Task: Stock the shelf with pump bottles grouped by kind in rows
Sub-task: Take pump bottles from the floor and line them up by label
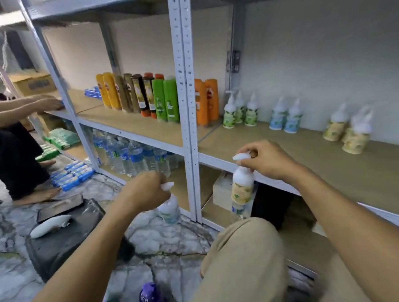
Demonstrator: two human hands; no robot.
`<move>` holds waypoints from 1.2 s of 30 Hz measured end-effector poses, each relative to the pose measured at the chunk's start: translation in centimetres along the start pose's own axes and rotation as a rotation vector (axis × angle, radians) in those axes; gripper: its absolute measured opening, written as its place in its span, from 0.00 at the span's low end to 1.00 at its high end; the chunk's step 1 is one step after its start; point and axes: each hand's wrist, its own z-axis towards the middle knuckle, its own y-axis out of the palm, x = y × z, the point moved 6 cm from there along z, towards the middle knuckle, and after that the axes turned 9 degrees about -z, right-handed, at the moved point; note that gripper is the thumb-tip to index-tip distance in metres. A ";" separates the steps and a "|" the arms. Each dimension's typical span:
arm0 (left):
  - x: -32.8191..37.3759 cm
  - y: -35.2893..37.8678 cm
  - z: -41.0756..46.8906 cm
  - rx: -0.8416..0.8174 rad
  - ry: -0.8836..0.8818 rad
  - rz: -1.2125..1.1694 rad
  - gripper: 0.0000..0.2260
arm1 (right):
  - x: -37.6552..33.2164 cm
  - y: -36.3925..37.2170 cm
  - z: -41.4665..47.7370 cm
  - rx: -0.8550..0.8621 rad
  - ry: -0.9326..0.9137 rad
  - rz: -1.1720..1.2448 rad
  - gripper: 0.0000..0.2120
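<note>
My right hand [265, 160] grips the white pump head of a yellow-label pump bottle [242, 186], which hangs just below the front edge of the wooden shelf [286, 151]. My left hand [145, 191] holds the pump head of a pale blue-green-label bottle [169, 210] above the floor. On the shelf stand three groups of pump bottles: green-label ones [239, 111], blue-label ones [284, 119] and yellow-label ones [350, 131].
Shampoo bottles [144, 96] line the shelf's left part. Water bottles [134, 154] fill the shelf below. A black crate [60, 241] with a white bottle [50, 225] on it stands on the marble floor at left, purple bottles [150, 296] near my knee. Another person [13, 146] works at far left.
</note>
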 end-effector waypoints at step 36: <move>35.7 -0.4 19.0 0.020 0.677 -0.147 0.03 | 31.0 -23.6 -4.7 0.522 0.638 -0.078 0.06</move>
